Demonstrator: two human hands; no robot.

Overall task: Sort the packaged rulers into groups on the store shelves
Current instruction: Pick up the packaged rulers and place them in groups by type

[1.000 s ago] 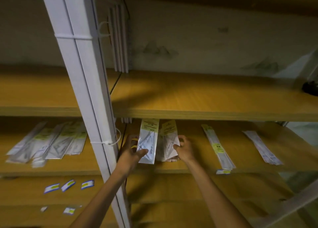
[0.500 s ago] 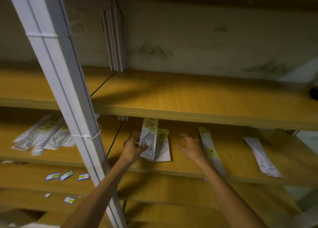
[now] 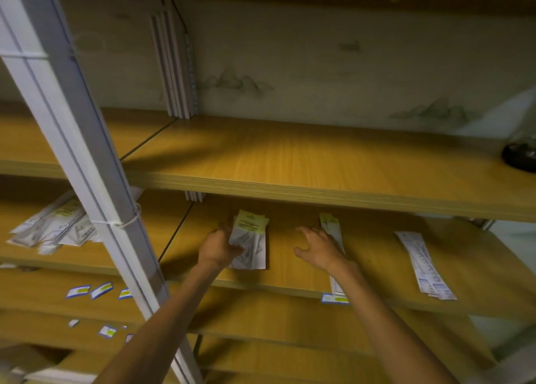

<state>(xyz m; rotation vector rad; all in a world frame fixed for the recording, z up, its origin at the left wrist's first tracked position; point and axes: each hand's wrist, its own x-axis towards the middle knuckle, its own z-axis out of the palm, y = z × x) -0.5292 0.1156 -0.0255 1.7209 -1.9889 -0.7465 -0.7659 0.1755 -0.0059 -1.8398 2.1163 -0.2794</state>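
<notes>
A short stack of packaged rulers (image 3: 251, 241) with yellow header cards lies on the middle wooden shelf (image 3: 290, 273). My left hand (image 3: 218, 248) grips this stack at its left edge. My right hand (image 3: 319, 248) hovers open over the shelf, fingers spread, right of the stack. It partly covers a long narrow ruler pack (image 3: 332, 232) that runs toward the shelf's front edge. Another long ruler pack (image 3: 423, 264) lies further right. A group of ruler packs (image 3: 55, 228) rests on the left bay's shelf.
A white metal upright (image 3: 84, 163) with a zip tie crosses the left foreground in front of the left bay. The upper shelf (image 3: 290, 163) holds a dark round object (image 3: 520, 154) at far right. Small blue-and-yellow labels (image 3: 90, 290) lie on the lower left shelf.
My right hand let go of the short stack and moved right, opening over the shelf. My left hand pushed the two short packs together into one stack. The view shifted up.
</notes>
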